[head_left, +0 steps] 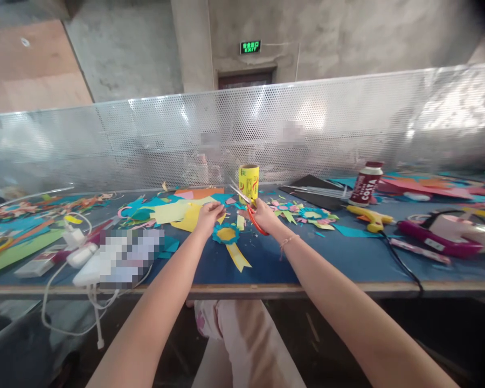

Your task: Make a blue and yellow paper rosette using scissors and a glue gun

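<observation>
In the head view, my right hand [264, 215] grips a pair of scissors [251, 215] by the orange-red handles, the blades pointing up and left. To the left, my left hand [210, 217] has its fingers pinched together over the paper pieces. Whatever lies between those fingertips is too small to make out. Just below and between both hands is a paper rosette [226, 234] with a blue ruffled edge and a yellow middle, its yellow tail [239, 257] trailing toward me. Behind the scissor blades stands a yellow printed cylinder [249, 180]. Yellow paper sheets [186, 216] spread beside my left hand.
Right of me are a second rosette [313, 214], a yellow glue gun [369, 217] with a black cord, a dark red bottle [366, 184] and a purple tool [440, 240]. White cables and a charger [82, 255] lie left. A perforated metal screen [153, 145] closes the back.
</observation>
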Demonstrator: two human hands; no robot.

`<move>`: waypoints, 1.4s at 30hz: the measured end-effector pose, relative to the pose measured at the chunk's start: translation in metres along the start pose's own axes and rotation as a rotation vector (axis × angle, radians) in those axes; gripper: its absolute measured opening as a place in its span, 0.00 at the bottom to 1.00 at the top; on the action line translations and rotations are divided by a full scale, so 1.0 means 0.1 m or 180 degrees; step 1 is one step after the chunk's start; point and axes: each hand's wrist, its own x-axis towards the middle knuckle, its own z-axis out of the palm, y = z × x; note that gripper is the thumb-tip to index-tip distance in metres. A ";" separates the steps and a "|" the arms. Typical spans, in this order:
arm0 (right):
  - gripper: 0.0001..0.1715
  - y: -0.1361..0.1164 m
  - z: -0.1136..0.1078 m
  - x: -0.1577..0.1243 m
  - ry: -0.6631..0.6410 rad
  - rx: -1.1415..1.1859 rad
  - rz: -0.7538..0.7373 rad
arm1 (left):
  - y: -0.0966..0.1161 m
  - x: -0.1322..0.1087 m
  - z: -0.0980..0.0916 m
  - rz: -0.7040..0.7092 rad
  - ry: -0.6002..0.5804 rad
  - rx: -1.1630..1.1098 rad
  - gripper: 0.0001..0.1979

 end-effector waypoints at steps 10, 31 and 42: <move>0.22 -0.09 0.01 -0.06 -0.0450 -0.0540 -0.0274 | 0.07 -0.01 0.02 0.0230 -0.0030 -0.0124 0.09; 0.21 -0.14 -0.04 -0.07 -0.0578 -0.0436 -0.0200 | 0.02 0.02 -0.01 0.0380 -0.0309 0.0406 0.05; 0.21 -0.18 -0.10 -0.10 -0.0598 -0.0506 -0.0188 | 0.06 0.02 -0.01 0.0321 -0.0327 0.0407 0.06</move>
